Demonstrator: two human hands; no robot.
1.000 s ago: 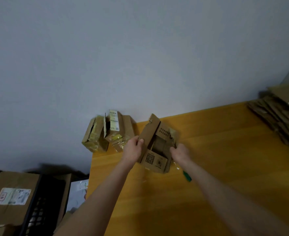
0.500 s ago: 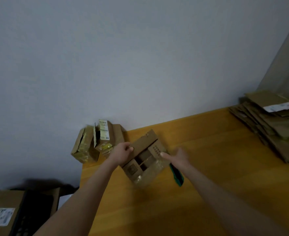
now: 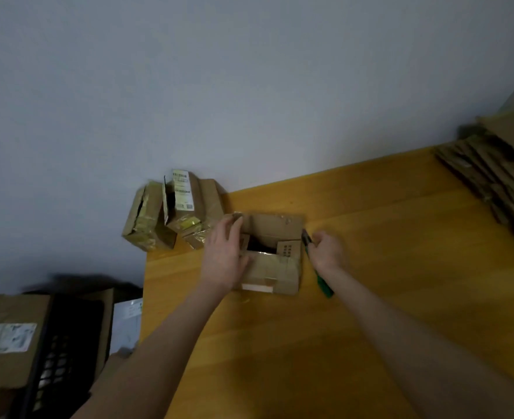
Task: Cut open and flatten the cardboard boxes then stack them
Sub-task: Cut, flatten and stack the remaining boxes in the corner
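Note:
A small brown cardboard box (image 3: 275,261) stands on the wooden table (image 3: 370,297) with its top flaps open and a dark gap showing inside. My left hand (image 3: 224,255) holds its left side, fingers reaching over the left flap. At the box's right edge my right hand (image 3: 326,252) grips a green-handled cutter (image 3: 322,281), whose dark tip points up toward the box's right corner. A stack of flattened cardboard (image 3: 497,176) lies at the table's far right.
Three taped, unflattened small boxes (image 3: 174,216) lean against the grey wall at the table's far left corner. Below the table's left edge stand a larger labelled carton (image 3: 4,340) and a black perforated crate (image 3: 56,358).
The box has been turned and set down square on the table with its opening upward. My left hand moved onto its left side; my right hand brought the cutter to its right edge.

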